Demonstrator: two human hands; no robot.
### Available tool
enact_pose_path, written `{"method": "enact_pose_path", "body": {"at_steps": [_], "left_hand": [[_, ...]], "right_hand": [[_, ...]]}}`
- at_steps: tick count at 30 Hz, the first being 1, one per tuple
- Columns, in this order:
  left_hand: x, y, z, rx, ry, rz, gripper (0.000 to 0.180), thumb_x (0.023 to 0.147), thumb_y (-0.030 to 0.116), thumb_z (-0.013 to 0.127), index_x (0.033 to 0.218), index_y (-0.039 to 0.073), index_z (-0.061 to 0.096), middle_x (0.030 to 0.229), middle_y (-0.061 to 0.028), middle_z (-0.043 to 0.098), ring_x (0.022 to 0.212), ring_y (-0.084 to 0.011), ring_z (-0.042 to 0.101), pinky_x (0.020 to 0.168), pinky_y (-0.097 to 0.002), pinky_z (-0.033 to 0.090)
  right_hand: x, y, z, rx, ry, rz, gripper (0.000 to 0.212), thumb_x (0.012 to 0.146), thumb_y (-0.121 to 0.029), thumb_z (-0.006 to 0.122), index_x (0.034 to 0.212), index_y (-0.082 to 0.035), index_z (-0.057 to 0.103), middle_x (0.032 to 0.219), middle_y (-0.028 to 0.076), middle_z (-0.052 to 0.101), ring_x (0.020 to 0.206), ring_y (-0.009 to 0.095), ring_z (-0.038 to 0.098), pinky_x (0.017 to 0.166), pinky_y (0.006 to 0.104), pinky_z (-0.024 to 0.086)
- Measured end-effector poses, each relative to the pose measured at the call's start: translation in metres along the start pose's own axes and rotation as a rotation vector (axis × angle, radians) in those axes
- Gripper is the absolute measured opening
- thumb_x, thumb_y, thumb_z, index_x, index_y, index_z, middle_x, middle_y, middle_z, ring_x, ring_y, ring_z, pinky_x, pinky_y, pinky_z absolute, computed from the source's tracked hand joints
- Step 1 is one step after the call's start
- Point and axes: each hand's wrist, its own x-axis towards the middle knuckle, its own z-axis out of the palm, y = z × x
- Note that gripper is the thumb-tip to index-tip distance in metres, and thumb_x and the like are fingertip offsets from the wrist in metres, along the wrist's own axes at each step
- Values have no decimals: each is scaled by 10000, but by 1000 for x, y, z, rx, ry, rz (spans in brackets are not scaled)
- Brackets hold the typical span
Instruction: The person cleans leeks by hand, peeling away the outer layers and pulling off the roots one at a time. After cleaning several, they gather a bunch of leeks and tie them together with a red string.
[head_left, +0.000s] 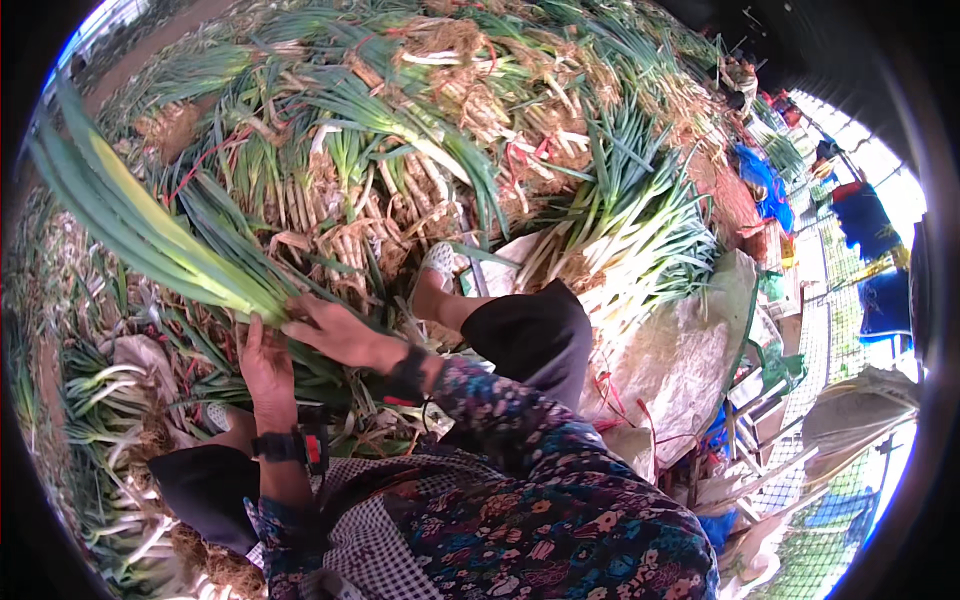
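A large green onion (pixel 190 255) with long green leaves and one yellowing leaf stretches from my hands toward the upper left. My left hand (pixel 267 368) is closed on its lower end, thumb and fingers pointing up. Right beside it, my right hand (pixel 345 335) reaches in from the right, its fingers closed at the same end of the stalk. The white base and roots of this onion are hidden by my hands. Both wrists wear dark bands. Cleaned green onions (pixel 625 235) with pale white stems lie in a heap to the right, beyond my knee.
Untrimmed onion bundles (pixel 430 150) with soil on their roots, some tied with red string, cover the ground ahead. More onions (pixel 125 400) lie at my left. A pale woven sack (pixel 680 350) lies at my right, before a mesh fence (pixel 815 300) with blue cloths.
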Motion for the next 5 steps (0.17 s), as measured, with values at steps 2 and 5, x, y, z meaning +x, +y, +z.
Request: {"method": "enact_pose_path", "body": {"at_steps": [2,5], "left_hand": [[-2,12,0,54,-41,134,295,936,112,560,1219,42,509,1108,-93,626,974,-181,612,814,-306,505],[-11,30,21,102,-44,233,300,930,102,570,1224,67,516,1130,-91,623,947,-157,616,788,-261,504]], "right_hand": [[14,-10,14,-123,-29,6,495,904,-317,573,1270,0,472,1207,230,537,1080,354,557,932,377,447],[18,-37,26,-406,-2,-60,537,910,-325,593,1339,-45,433,1311,191,501,1120,307,558,976,380,426]]}}
